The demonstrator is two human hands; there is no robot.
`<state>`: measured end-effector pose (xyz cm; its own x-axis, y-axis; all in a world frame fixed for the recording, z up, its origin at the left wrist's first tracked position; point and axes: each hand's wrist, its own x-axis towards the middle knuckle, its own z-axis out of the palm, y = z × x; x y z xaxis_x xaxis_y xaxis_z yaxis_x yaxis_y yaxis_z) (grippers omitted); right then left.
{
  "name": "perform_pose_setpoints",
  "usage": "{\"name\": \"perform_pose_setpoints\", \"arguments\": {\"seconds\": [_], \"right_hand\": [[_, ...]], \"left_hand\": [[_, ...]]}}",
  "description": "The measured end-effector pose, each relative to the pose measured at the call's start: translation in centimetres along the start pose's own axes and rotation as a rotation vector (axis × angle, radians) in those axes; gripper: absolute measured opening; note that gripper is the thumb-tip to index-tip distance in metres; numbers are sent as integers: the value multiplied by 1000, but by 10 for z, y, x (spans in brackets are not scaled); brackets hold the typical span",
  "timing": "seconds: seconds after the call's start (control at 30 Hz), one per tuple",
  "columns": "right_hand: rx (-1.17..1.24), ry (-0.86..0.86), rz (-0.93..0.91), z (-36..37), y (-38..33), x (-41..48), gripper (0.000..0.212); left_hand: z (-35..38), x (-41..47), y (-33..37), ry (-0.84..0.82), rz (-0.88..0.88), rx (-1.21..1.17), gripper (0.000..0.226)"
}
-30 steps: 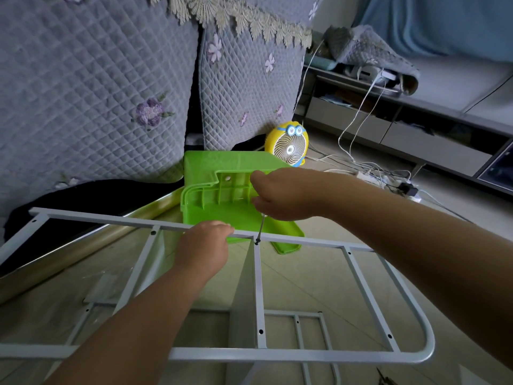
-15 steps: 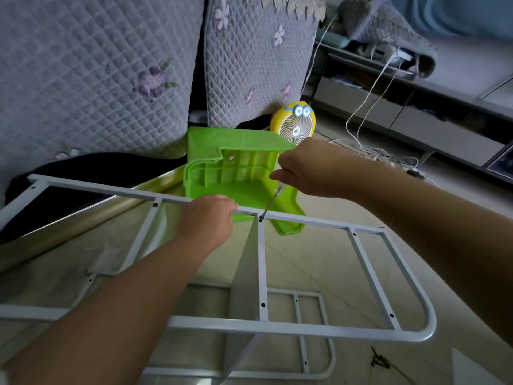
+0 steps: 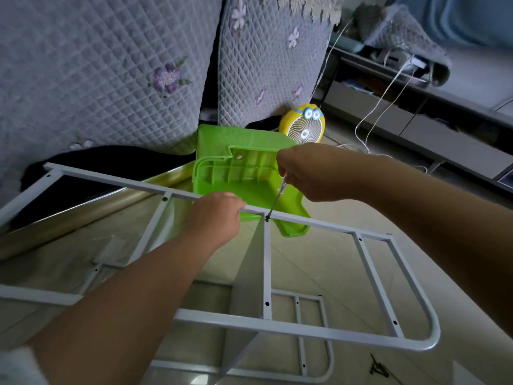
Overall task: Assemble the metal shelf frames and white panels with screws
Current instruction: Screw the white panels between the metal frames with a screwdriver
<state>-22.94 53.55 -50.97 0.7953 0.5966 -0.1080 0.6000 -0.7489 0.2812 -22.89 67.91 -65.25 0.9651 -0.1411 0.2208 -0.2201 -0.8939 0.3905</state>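
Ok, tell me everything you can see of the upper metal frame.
The upper metal frame is white-painted tube, ladder-like, with cross rungs, screw holes and a rounded near-right corner. It lies roughly level above the floor, a white panel standing on edge under its middle rung. The left hand grips its far rail; the right hand holds a screwdriver, tip on a screw where that rung meets the rail.

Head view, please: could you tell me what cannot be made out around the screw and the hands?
Handle of the screwdriver: head view, hidden inside the right hand.
Depth of the screw: head view, too small and dark.
Fingertips of the left hand: head view, curled out of sight over the frame.
What the dark bits on the floor are: head view, too small.
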Motion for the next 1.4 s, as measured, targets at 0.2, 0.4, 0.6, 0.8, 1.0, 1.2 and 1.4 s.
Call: {"name": "perform_pose_setpoints", "arguments": {"seconds": [0.2,0.4,0.6,0.8,1.0,1.2,1.4], "right_hand": [[-153,22,-33,-7,-10,2,34],[-257,47,109,-2,-21,10,28],[48,-10,183,4,-15,5,15],[215,17,74,9,-4,-8,18],[115,135,32,7,2,-13,27],[-62,96,196,8,-6,-6,46],[34,34,234,16,3,-11,35]], "left_hand": [[1,0,-1,-19,-12,-15,40],[1,-1,-1,-26,-15,-18,45],[1,-1,-4,-20,-12,-36,47],[1,-2,-5,-10,-4,-49,47],[0,-2,-4,-11,8,-43,50],[2,-3,-6,-15,24,-64,50],[2,-4,-9,-4,51,-53,44]]}}
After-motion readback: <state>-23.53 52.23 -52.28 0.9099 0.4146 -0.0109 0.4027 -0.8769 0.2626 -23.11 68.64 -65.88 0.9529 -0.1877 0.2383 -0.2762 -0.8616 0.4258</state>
